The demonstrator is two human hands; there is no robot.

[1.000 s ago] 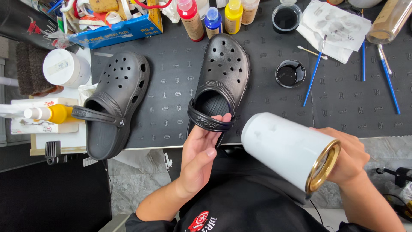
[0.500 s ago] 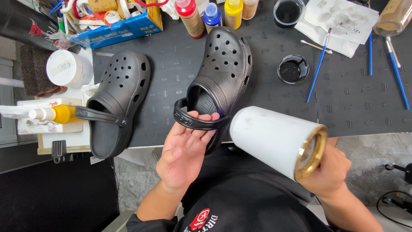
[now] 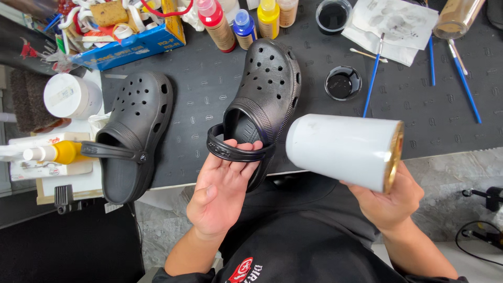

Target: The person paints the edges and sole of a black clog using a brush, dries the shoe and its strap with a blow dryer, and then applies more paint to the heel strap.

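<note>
Both hands are busy at the lower half of the frame. Going from the left edge: a white round tub [image 3: 72, 96] and a yellow-bodied bottle [image 3: 55, 153] sit off the dark mat, and just beside them a black clog [image 3: 131, 137] lies flat on the counter [image 3: 209, 78], toe pointing up the frame. At lower centre the left hand [image 3: 222, 191] is palm up, its fingers hooked under the heel strap of a second black clog [image 3: 262, 107], which rests with its toe on the mat and its heel over the counter's near edge (the strap is pulled back toward the person). Paint bottles [image 3: 246, 23] stand in a row above its toe. Right of that clog, the right hand [image 3: 390, 202] grips a white cylindrical tool [image 3: 346, 152] with a gold end, its white end close to the clog's heel. Blue-handled brushes [image 3: 373, 78] and a small pot of black liquid [image 3: 343, 84] lie at the upper right.
</note>
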